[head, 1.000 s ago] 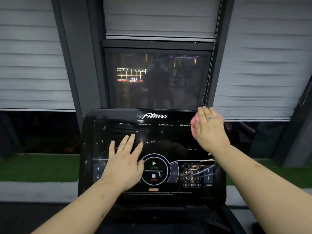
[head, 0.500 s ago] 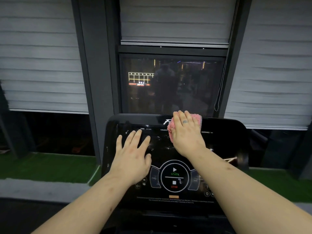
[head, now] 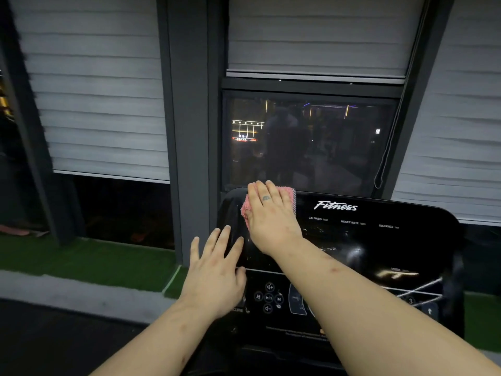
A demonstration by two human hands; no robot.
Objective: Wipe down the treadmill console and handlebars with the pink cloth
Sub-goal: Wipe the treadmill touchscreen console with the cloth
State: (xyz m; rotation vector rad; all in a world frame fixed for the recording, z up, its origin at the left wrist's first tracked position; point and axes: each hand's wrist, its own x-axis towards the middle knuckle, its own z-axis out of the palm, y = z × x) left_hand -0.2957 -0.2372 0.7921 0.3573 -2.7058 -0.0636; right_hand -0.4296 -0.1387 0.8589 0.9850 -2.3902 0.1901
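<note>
The black glossy treadmill console [head: 379, 248] fills the lower right, with "Fitness" lettering along its top and button clusters lower down. My right hand [head: 272, 215] lies flat with straight fingers on the pink cloth [head: 290, 198], pressing it against the console's top left corner. The cloth shows at both sides of the hand; its middle is hidden under the palm. My left hand [head: 214, 270] rests with spread, straight fingers on the console's left edge, below the cloth. No handlebars show.
Behind the console is a dark window [head: 306, 142] with reflections, framed by dark grey posts [head: 189, 126] and grey slatted blinds [head: 92, 85]. A blind cord [head: 382, 164] hangs at the right. Green artificial turf [head: 81, 259] and a pale kerb run along the floor at left.
My right hand has slid the pink cloth leftwards along the console's top edge, from the right corner to the left corner. The left hand has shifted to the console's left edge, and the view swung left.
</note>
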